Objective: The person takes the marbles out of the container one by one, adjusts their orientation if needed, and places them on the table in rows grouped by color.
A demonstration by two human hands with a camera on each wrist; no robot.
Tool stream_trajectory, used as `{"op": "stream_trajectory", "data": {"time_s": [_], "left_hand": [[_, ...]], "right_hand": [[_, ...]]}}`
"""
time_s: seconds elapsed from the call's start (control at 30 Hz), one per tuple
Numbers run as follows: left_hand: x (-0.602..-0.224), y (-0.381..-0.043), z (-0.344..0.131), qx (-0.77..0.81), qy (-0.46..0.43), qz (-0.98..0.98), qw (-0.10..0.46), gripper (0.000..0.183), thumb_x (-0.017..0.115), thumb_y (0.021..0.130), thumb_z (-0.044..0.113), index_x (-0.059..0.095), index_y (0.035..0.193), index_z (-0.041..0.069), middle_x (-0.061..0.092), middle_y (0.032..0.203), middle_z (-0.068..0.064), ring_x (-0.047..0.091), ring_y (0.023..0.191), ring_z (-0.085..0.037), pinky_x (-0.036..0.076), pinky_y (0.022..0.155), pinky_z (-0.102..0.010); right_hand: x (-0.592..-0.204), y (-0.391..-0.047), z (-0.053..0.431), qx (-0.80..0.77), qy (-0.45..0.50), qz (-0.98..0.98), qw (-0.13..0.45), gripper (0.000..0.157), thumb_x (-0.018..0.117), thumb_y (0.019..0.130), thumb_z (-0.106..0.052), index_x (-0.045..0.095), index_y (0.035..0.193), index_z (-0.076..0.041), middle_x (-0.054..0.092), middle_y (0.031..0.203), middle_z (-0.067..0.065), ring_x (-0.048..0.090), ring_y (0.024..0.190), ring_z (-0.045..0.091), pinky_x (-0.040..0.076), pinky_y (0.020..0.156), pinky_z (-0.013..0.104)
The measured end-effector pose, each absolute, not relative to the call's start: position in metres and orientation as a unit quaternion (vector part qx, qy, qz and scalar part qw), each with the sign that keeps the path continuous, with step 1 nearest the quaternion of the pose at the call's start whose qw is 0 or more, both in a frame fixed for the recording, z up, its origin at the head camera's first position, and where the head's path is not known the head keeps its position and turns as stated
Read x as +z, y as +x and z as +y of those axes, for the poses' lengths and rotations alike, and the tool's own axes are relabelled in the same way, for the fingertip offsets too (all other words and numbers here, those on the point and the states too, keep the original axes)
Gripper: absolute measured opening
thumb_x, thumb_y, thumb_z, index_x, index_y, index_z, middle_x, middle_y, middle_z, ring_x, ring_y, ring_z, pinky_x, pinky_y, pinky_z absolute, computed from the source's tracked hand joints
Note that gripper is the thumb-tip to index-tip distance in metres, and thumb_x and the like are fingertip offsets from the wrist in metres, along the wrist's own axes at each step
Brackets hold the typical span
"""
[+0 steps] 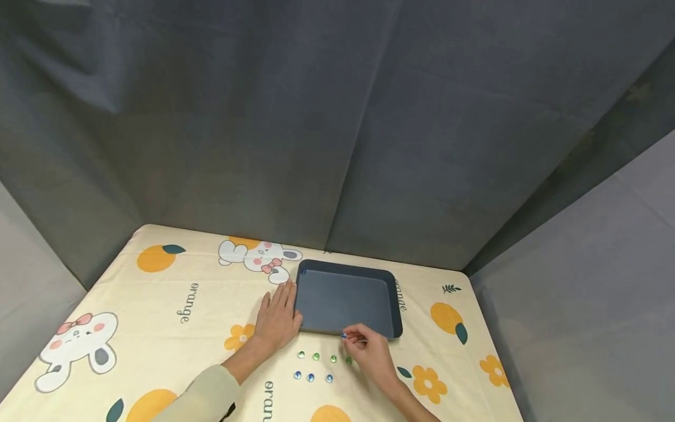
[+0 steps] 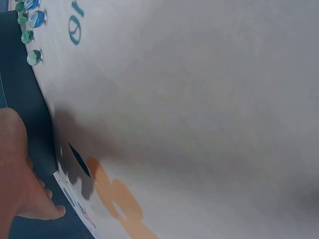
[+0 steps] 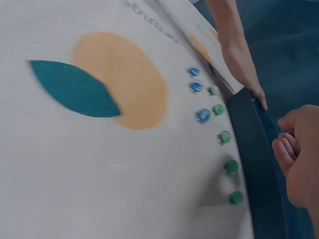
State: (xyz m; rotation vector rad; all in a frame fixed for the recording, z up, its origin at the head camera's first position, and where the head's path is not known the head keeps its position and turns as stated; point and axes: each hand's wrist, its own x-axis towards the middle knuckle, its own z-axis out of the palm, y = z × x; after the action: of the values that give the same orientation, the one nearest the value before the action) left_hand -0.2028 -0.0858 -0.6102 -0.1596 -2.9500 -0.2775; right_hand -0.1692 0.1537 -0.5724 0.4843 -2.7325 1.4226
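Observation:
A dark grey rectangular tray (image 1: 345,299) lies on the table, with one dark blue marble (image 1: 303,271) in its far left corner. My left hand (image 1: 278,319) rests at the tray's left side, fingers extended along the rim and thumb at the near left part. Over the near rim, my right hand (image 1: 369,351) pinches a blue marble (image 1: 344,336) between thumb and fingertips. In front of the tray, several green marbles (image 1: 316,356) form a row, partly covered by the right hand in the head view. Closer to me sit 3 blue marbles (image 1: 310,377).
A cream tablecloth (image 1: 211,351) printed with oranges, flowers and rabbits covers the table. Dark grey curtain (image 1: 263,146) hangs behind its far edge, and a lighter grey panel (image 1: 596,281) stands to the right.

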Motion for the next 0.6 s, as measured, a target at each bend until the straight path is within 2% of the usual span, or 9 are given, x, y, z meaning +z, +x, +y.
{"op": "stream_trajectory", "data": {"time_s": [0.27, 0.6], "left_hand": [[-0.61, -0.203, -0.086, -0.086, -0.053, -0.991, 0.082, 0.065, 0.04, 0.091, 0.036, 0.024, 0.145, 0.005, 0.02, 0.15, -0.01, 0.02, 0.136, -0.026, 0.017, 0.107, -0.049], [-0.61, -0.203, -0.085, -0.092, -0.051, -0.991, 0.084, 0.064, 0.041, 0.091, 0.035, 0.025, 0.145, 0.005, 0.021, 0.15, -0.01, 0.02, 0.136, -0.026, 0.017, 0.107, -0.049]], "right_hand": [[-0.587, -0.139, 0.166, 0.424, 0.139, -0.895, 0.01, 0.015, 0.073, 0.074, -0.006, 0.067, 0.083, -0.017, 0.061, 0.071, -0.012, 0.058, 0.066, 0.005, 0.05, 0.056, 0.019], [-0.606, -0.13, 0.176, 0.41, 0.119, -0.904, -0.011, 0.012, 0.073, 0.075, -0.01, 0.068, 0.081, -0.019, 0.06, 0.069, -0.014, 0.057, 0.063, 0.003, 0.05, 0.056, 0.02]]}}
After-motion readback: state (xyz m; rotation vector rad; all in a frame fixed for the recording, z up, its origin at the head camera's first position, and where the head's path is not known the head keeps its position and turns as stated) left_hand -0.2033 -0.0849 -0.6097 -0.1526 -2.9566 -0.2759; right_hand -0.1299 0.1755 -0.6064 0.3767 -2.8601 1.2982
